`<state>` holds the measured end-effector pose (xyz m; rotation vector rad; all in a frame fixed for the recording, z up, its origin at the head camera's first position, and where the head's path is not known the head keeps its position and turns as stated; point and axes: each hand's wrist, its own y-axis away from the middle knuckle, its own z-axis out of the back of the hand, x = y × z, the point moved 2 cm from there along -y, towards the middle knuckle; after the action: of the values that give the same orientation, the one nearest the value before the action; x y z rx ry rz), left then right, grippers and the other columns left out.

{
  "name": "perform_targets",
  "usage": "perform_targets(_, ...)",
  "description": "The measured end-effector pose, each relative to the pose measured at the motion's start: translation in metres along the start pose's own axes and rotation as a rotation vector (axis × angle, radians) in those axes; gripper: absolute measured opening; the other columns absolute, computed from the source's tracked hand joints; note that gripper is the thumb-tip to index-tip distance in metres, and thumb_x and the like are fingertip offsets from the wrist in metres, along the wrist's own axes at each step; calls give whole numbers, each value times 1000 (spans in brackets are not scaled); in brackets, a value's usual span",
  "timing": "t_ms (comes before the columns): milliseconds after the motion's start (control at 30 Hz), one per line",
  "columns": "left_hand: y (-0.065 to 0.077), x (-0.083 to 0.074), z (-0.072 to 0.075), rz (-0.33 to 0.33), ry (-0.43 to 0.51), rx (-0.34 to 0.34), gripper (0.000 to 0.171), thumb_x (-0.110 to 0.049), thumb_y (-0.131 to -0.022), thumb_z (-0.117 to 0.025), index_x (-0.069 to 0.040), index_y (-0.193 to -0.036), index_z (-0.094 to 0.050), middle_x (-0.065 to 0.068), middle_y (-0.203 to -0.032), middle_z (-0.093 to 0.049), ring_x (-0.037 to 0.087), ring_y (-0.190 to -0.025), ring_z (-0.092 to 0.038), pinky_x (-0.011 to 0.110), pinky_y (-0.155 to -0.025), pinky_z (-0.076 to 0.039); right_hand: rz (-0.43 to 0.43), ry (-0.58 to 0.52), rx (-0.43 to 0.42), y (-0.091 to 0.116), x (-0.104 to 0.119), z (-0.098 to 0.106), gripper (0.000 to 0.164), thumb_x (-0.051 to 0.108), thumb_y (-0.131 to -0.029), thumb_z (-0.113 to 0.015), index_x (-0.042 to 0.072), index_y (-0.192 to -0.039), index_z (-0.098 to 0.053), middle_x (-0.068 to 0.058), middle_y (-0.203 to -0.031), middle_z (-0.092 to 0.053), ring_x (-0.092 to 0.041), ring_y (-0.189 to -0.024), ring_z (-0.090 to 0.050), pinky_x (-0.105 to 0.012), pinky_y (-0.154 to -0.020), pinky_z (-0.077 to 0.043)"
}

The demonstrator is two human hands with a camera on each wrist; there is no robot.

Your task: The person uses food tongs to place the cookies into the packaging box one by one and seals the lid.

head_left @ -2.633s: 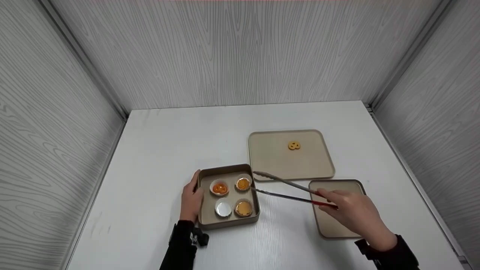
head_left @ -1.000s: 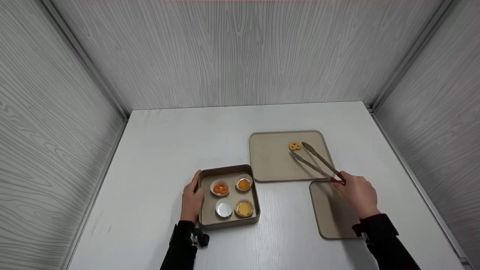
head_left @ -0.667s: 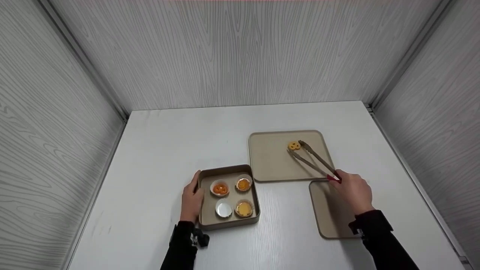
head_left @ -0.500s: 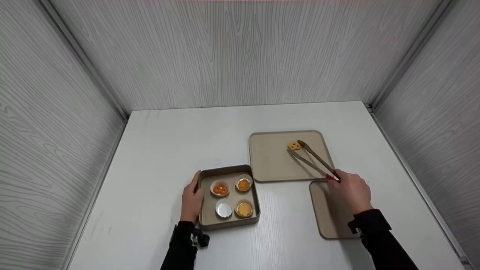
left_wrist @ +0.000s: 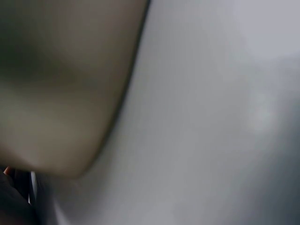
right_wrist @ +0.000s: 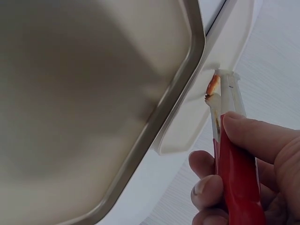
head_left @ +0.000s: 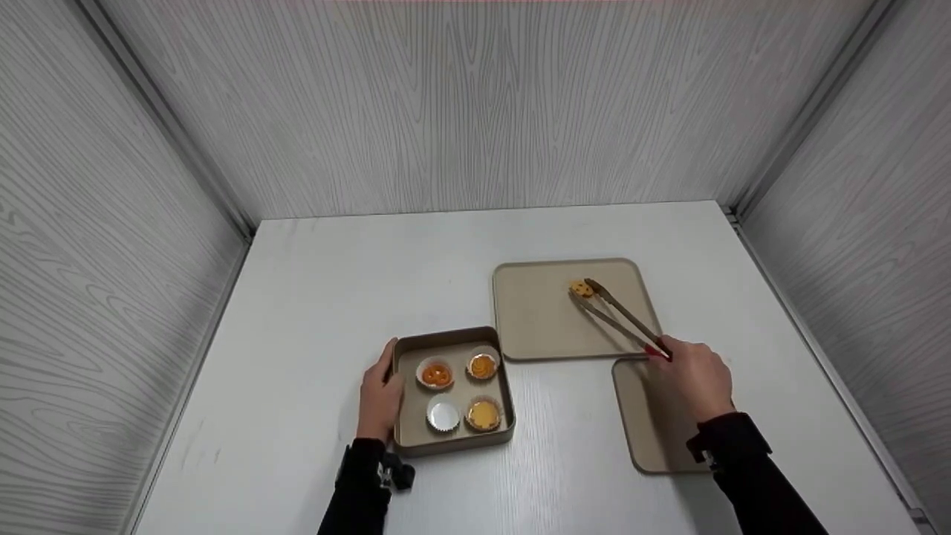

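My left hand (head_left: 379, 405) grips the left wall of a square brown baking pan (head_left: 455, 446), which fills the left side of the left wrist view. Inside the pan, white paper cups hold an orange pretzel-shaped piece (head_left: 437, 374), an orange swirl (head_left: 483, 365) and a yellow piece (head_left: 484, 414); another cup (head_left: 443, 414) shows only its pale inside. My right hand (head_left: 696, 377) holds metal tongs (head_left: 624, 312) by their red handles (right_wrist: 239, 178). Between the tong tips sits a golden pretzel-shaped cookie (head_left: 579, 288), seen edge-on in the right wrist view, over the larger tan tray (head_left: 535, 319).
A smaller tan tray (head_left: 643, 431) lies below my right hand and looms large in the right wrist view. All stand on a white table (head_left: 334, 297). Grey wood-grain panels (head_left: 468, 111) rise at the back and both sides.
My right hand has carried the tongs from the pan's right edge up to the larger tray. Their tips have drawn together around the cookie, which now looks slightly tilted. My left hand stays put.
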<state>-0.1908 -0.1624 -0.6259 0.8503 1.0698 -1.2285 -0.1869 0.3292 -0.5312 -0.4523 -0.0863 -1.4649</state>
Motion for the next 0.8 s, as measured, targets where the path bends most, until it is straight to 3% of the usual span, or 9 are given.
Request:
perform_targets(233, 0, -1, 0, 0, 11, 6, 66, -2, -95, -45, -15, -159, -41, 13, -157, -46, 29, -145, -40, 47, -118, -29, 11, 18, -40, 1, 0, -1, 26, 12, -88, -79, -2, -110, -74, -24, -84, -72, -35, -65, -66, -50, -53, -50)
perform_targets(367, 1, -1, 0, 12, 25, 13, 66, -2, -95, -45, -17, -159, -40, 9, -157, -46, 25, -138, -45, 43, -112, -33, 38, 20, -83, 3, 1, -2, 21, 12, -87, -80, 0, -104, -75, -22, -81, -72, -38, -64, -67, -49, -51, -49)
perform_targets(533, 1, -1, 0, 10, 18, 11, 66, -2, -95, -45, -16, -159, -40, 10, -157, -46, 26, -144, -41, 45, -117, -31, 66, 43, -120, 6, 1, -2, 14, 9, -88, -79, 2, -99, -74, -22, -77, -70, -41, -62, -65, -51, -49, -46)
perform_targets(800, -1, 2, 0, 11, 10, 4, 66, -2, -95, -46, -17, -159, -41, 14, -156, -46, 29, -145, -40, 47, -118, -30, 109, 47, -178, 11, 1, 0, 20, 8, -87, -79, 2, -106, -75, -23, -77, -70, -43, -61, -65, -53, -50, -47)
